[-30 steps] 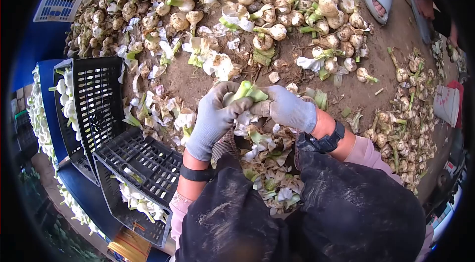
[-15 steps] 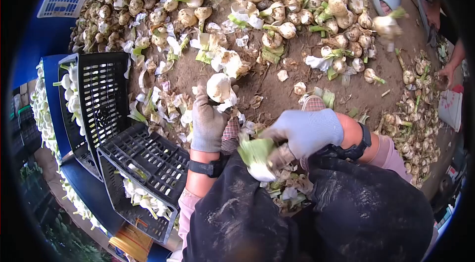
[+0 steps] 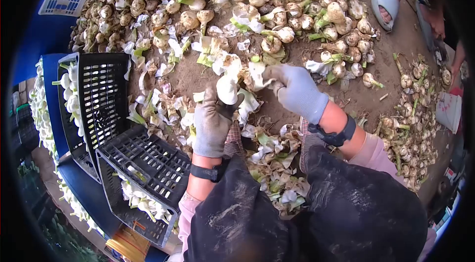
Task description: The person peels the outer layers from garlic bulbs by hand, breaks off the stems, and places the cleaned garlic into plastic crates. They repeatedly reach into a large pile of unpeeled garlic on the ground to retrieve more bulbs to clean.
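Note:
My left hand (image 3: 212, 126), in a dirt-stained knit glove, is closed around a peeled white garlic bulb (image 3: 227, 90) that shows above the fingers. My right hand (image 3: 299, 95), in a pale blue-grey glove, pinches a loose, whitish garlic husk (image 3: 257, 76) at the bulb's right side. Strips of torn skin hang just below the bulb. Between my shoes lies a heap of stripped garlic husks (image 3: 269, 158), white, brown and green.
Unpeeled garlic bulbs (image 3: 287, 15) are piled across the far ground. Black slotted crates (image 3: 105, 94) with cleaned white garlic (image 3: 143, 200) stand at left. Another person's sandalled foot (image 3: 386, 7) is at upper right, near a smaller garlic pile (image 3: 408, 148) and a whitish container (image 3: 449, 111).
My right hand has moved up and away from my lap to the bulb; the green-white husk it held low is gone from it. A bulb blurred in mid-air at upper right is no longer there.

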`<state>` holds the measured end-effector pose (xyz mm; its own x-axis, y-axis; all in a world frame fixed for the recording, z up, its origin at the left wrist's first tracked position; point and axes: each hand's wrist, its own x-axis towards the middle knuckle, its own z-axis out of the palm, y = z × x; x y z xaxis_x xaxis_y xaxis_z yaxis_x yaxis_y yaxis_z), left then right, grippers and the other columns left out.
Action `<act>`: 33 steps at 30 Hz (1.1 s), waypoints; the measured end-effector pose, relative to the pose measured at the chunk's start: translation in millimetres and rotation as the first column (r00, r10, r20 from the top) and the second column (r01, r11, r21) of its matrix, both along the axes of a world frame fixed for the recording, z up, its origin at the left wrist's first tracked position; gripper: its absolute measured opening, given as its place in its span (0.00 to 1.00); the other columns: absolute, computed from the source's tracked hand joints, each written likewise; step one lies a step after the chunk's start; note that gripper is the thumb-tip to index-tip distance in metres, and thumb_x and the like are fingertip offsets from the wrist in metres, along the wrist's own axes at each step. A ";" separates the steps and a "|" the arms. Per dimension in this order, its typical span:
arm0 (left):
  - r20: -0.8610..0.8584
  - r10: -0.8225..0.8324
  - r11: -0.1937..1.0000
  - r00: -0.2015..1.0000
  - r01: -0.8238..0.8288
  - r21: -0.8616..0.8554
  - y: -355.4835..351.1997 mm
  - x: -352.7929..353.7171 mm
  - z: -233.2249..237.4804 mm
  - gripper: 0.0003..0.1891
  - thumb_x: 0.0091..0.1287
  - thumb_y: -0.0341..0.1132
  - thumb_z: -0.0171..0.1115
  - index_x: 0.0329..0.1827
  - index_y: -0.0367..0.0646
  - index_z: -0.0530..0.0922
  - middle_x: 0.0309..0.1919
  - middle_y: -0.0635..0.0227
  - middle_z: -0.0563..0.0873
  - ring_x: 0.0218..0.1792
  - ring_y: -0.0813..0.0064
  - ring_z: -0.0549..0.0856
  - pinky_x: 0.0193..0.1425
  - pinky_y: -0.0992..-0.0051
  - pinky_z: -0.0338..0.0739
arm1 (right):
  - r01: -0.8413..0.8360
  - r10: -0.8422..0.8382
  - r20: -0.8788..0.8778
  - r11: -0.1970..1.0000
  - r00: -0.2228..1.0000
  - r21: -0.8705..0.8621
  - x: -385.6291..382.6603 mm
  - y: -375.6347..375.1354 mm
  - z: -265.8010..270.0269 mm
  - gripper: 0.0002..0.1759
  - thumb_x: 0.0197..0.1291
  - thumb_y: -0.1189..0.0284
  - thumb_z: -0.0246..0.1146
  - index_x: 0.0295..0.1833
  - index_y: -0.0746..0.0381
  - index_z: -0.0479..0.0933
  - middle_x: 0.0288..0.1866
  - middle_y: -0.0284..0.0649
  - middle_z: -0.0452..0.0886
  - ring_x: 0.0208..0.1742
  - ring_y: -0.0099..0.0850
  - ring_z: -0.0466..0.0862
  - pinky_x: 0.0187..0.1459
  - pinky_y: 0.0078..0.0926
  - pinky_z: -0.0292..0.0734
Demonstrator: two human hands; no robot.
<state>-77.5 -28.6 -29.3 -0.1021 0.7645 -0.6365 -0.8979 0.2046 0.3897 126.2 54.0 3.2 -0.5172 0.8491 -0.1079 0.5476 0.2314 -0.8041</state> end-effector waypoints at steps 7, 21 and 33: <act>0.368 -0.109 0.646 0.923 -0.216 0.733 22.0 -111.2 124.6 0.39 0.67 0.47 0.60 0.74 0.38 0.52 0.72 0.46 0.61 0.69 0.45 0.68 0.68 0.51 0.72 | -0.382 0.430 0.174 0.889 0.886 -0.252 6.0 -19.3 20.2 0.16 0.56 0.64 0.63 0.49 0.57 0.80 0.42 0.45 0.84 0.44 0.40 0.84 0.46 0.35 0.79; -0.960 -0.252 0.770 0.123 0.626 -0.122 10.5 17.6 23.2 0.37 0.46 0.32 0.78 0.61 0.41 0.71 0.54 0.55 0.76 0.54 0.60 0.80 0.56 0.70 0.77 | 0.063 -0.272 -0.221 0.751 0.937 -0.657 -14.3 -4.1 -11.7 0.18 0.66 0.61 0.63 0.42 0.69 0.78 0.28 0.33 0.80 0.27 0.20 0.77 0.29 0.20 0.73; -0.815 -0.311 0.845 0.488 0.535 -0.002 2.6 20.2 24.5 0.33 0.48 0.28 0.74 0.60 0.41 0.72 0.52 0.62 0.79 0.51 0.67 0.82 0.56 0.72 0.77 | 0.121 -0.165 -0.019 0.790 0.986 -0.601 -13.8 -14.2 -3.4 0.19 0.65 0.62 0.59 0.33 0.69 0.78 0.22 0.47 0.81 0.24 0.35 0.83 0.27 0.32 0.74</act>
<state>-57.4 -26.0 -4.8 -0.0797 0.9547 -0.2869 -0.0601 0.2827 0.9573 112.4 39.9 -0.2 -0.4199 0.6921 -0.5871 0.4766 -0.3823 -0.7916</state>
